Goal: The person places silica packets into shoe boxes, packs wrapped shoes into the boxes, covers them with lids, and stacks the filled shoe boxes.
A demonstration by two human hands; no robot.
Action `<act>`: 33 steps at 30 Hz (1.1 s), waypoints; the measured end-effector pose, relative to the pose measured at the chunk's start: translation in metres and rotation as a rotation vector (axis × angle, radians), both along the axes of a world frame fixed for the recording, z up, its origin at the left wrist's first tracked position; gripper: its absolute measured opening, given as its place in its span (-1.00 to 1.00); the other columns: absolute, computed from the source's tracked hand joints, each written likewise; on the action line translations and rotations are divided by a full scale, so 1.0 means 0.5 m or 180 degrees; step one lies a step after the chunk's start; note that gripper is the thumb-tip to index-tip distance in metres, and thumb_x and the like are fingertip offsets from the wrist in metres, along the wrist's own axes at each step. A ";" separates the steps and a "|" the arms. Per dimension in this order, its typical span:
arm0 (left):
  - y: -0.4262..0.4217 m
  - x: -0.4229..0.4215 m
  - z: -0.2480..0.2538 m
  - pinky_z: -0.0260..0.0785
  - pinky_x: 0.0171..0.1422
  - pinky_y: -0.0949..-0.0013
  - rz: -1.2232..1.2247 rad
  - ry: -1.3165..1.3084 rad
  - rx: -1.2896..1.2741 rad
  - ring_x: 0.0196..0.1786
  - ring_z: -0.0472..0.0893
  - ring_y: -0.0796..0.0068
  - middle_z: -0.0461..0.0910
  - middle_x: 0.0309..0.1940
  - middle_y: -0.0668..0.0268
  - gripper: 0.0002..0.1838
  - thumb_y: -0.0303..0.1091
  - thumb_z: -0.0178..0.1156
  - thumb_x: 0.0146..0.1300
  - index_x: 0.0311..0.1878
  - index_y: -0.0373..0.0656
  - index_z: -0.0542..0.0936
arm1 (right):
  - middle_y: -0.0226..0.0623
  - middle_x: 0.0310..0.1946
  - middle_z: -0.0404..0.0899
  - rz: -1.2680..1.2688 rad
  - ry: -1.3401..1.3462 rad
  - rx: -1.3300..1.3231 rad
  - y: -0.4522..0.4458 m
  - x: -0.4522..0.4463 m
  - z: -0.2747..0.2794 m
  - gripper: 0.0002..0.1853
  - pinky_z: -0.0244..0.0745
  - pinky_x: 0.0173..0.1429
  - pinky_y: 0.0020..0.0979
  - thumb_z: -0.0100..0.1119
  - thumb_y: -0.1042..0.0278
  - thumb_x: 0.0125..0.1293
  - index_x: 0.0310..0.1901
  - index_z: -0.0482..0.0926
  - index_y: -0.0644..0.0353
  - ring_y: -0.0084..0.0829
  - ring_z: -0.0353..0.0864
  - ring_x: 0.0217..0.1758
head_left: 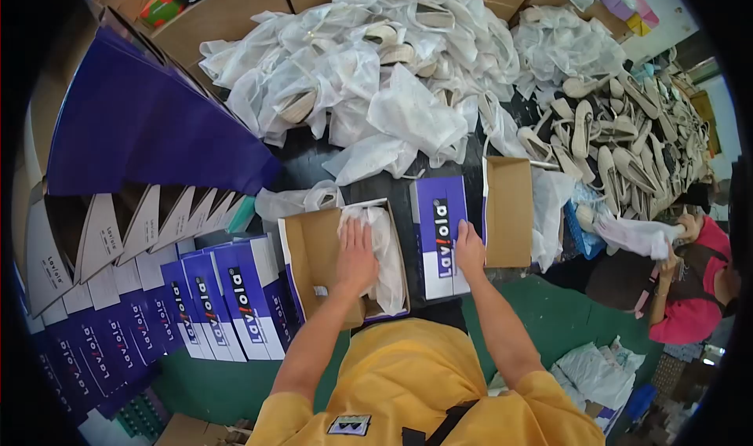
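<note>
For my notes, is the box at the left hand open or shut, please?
The box is open: its inside shows, with a white bundle in it.

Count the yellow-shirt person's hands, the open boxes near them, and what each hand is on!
Left hand, right hand: 2
Open boxes: 2
White bundle under left hand: 1
Laviola piece (box or lid, can't tell) under right hand: 1
Total: 6

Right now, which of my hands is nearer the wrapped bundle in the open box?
Left. Your left hand rests on the wrapped bundle; your right hand is right of it, gripping the Laviola cardboard.
</note>
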State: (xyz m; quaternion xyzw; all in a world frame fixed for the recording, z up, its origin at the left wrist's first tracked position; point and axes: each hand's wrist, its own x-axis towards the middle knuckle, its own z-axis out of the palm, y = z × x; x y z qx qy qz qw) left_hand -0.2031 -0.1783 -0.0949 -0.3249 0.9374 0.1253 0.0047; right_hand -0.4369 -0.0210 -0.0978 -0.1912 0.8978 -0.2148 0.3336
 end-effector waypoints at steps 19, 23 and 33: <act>0.046 0.196 0.182 0.49 0.18 0.25 0.3649 0.2508 0.2446 0.16 0.62 0.28 0.65 0.07 -0.02 -0.42 -0.33 0.39 0.21 0.28 -0.34 0.53 | 0.19 0.30 0.43 0.0024 0.0394 0.0055 0.287 -0.355 -0.044 -0.40 0.45 0.26 -0.03 -0.09 -0.16 0.52 0.35 0.47 0.12 0.18 0.51 0.26; 0.103 0.055 0.198 0.37 0.38 0.26 0.3345 0.1881 0.2496 0.38 0.44 0.23 0.30 0.45 -0.07 -0.05 -0.34 0.42 0.20 0.57 -0.25 0.12 | 0.11 0.18 0.56 -0.0065 0.0389 -0.0480 0.276 -0.324 -0.052 -0.44 0.47 0.22 -0.01 -0.15 -0.10 0.55 0.34 0.47 0.12 0.18 0.56 0.18; 0.221 -0.209 -0.032 -0.04 0.34 -0.59 0.3108 -0.0680 -0.0476 0.43 0.14 -0.47 -0.10 0.58 -0.15 0.07 0.27 0.21 0.26 0.64 -0.01 -0.08 | 0.08 0.16 0.59 -0.0068 0.0465 -0.0539 0.241 -0.313 -0.061 -0.48 0.47 0.22 -0.02 -0.18 -0.03 0.57 0.35 0.46 0.11 0.16 0.57 0.18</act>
